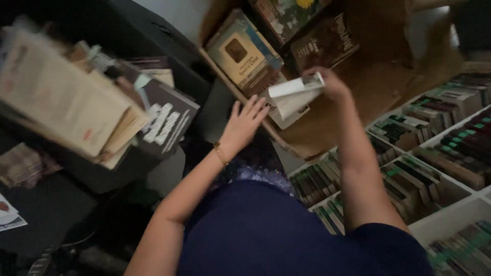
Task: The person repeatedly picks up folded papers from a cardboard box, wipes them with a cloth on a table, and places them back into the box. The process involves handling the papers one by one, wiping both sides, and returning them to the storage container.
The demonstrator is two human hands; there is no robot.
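A person leans over an open cardboard box point(378, 87) on the floor, seen from above in dim, slightly blurred light.

The right hand point(331, 82) is inside the box, fingers closed around a thin white booklet point(294, 97), which hangs half open above the middle of the box. The left hand point(244, 122) rests at the box's near left edge, fingers spread and flat, holding nothing.

The booklet is gripped only at one corner, so its loose pages could bend, crease or tear, or it could slip and drop back into the box. The left hand's weight on the cardboard edge could buckle that wall.

Inside the box, towards its far left side, lie a tan book with blue trim point(240, 51), a dark brown book point(325, 43) and a book with a flowered cover point(289, 13); much of the box floor is bare.

To the right of the box stand white bins point(450, 217), each packed with upright rows of dark books with green-marked spines point(409, 184).

To the left of the box, a leaning stack of pale books and papers point(66, 97) sits on a dark surface and looks as if it could slide off.
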